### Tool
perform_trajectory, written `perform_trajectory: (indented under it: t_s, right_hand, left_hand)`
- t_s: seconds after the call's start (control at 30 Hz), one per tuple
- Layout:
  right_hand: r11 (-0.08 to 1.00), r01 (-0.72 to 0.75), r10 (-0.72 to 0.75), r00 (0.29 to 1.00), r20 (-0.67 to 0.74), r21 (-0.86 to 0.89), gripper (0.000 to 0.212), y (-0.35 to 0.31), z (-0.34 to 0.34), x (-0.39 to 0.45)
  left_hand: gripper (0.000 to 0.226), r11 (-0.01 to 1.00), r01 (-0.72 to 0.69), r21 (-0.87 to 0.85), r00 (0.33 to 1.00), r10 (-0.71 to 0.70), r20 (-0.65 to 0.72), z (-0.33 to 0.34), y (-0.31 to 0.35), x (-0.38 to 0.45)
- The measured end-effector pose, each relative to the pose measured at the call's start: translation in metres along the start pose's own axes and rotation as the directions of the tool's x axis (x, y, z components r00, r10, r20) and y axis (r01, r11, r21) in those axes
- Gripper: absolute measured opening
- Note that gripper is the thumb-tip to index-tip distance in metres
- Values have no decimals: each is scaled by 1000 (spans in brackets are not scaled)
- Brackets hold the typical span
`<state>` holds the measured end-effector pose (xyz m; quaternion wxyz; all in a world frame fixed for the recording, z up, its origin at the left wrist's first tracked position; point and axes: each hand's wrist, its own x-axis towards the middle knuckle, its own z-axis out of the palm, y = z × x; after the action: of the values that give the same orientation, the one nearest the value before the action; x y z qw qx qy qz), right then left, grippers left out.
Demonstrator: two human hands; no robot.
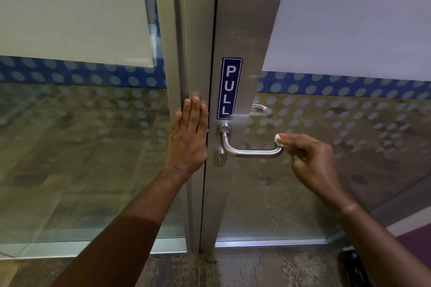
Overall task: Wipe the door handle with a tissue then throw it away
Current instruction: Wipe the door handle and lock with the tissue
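A brushed steel lever door handle [249, 152] juts from the metal door stile, with a keyhole [219, 159] below its pivot. My right hand [312, 158] pinches a small white wad of tissue [279, 140] in its fingertips and presses it against the far right end of the handle. My left hand [188, 137] lies flat, fingers together and pointing up, on the door frame [198, 53] just left of the door's edge. It holds nothing.
A blue PULL sticker [230, 88] sits above the handle. Glass panels with frosted film and dotted blue bands flank the frame. A second handle [262, 109] shows through the glass. A dark object [354, 263] lies on the floor at lower right.
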<state>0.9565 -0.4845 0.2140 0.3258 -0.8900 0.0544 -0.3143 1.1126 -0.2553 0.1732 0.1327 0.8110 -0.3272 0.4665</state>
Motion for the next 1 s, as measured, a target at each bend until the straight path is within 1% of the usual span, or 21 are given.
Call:
perform_trajectory:
  t_s: [0.03, 0.07, 0.1, 0.13, 0.17, 0.2, 0.23, 0.27, 0.3, 0.33, 0.37, 0.43, 0.5, 0.57, 0.63, 0.67, 0.73, 0.87, 0.9, 1.0]
  right_hand:
    - [990, -116, 119, 992, -30, 85, 25, 0, 3, -1]
    - [950, -234, 248, 967, -48, 208, 23, -1, 7, -1]
    - [870, -329, 370, 928, -45, 367, 20, -2, 11, -1]
    - [748, -398, 479, 878, -17, 531, 19, -4, 16, -2]
    - [586, -444, 578, 815, 34, 678, 19, -7, 21, -3]
    - [397, -460, 657, 747, 104, 794, 21, -12, 26, -4]
    - [212, -446, 703, 688, 181, 870, 24, -17, 31, -6]
    - [53, -415, 720, 646, 253, 908, 28, -23, 35, -9]
    - [-78, -381, 716, 621, 318, 921, 32, -28, 40, -13]
    - [-180, -353, 702, 607, 372, 918, 35, -34, 45, -17]
    - [-255, -338, 683, 600, 417, 906, 35, -39, 51, -21]
    - [-344, -337, 640, 599, 481, 876, 33, -51, 65, -29]
    - [-380, -342, 613, 603, 511, 859, 33, -62, 80, -33]
    - [-389, -350, 608, 597, 524, 852, 31, -70, 94, -30]
    - [-361, -364, 610, 604, 513, 858, 32, -76, 106, -26]
    - [-326, -363, 613, 622, 488, 873, 35, -78, 112, -23]
    - [-209, -339, 635, 667, 391, 917, 36, -80, 122, -17]
    - [48, -270, 687, 708, 164, 962, 17, -77, 137, -10]
    - [114, -264, 687, 717, 116, 958, 17, -75, 140, -9]
    - [293, -241, 669, 743, -18, 925, 26, -71, 144, -8]
  left_hand:
    - [93, 1000, 2, -3, 1000, -2, 0, 0, 0, 0]
    - [92, 1000, 4, -7, 1000, -4, 1, 1, 0, 0]
    - [91, 1000, 6, -9, 1000, -6, 2, 1, 0, 0]
    - [90, 1000, 8, -10, 1000, -8, 2, 1, 0, 0]
    - [90, 1000, 9, -11, 1000, -9, 3, 1, 0, 0]
    - [91, 1000, 8, -11, 1000, -8, 3, 1, 0, 0]
    - [91, 1000, 8, -8, 1000, -8, 4, 1, 0, 0]
    - [93, 1000, 7, -6, 1000, -7, 6, 1, 0, 0]
    - [94, 1000, 7, -6, 1000, -7, 7, 0, 0, 1]
    - [97, 1000, 7, -8, 1000, -7, 10, 1, 1, 1]
    - [100, 1000, 8, -7, 1000, -8, 13, 0, 1, 1]
    - [105, 1000, 14, 3, 1000, -14, 22, 0, 1, 0]
    - [108, 1000, 12, 8, 1000, -12, 28, 1, 0, 0]
    - [106, 1000, 8, 13, 1000, -9, 26, 1, 0, 0]
    - [102, 1000, 9, 15, 1000, -9, 18, 2, -1, 0]
    - [101, 1000, 10, 17, 1000, -10, 13, 3, -1, -1]
    - [100, 1000, 11, 21, 1000, -11, 14, 4, -1, -1]
    - [107, 1000, 10, 29, 999, -11, 39, 2, -1, -1]
    - [109, 1000, 9, 29, 999, -10, 42, 2, -1, -1]
    - [110, 1000, 6, 23, 999, -7, 40, 0, -1, 0]
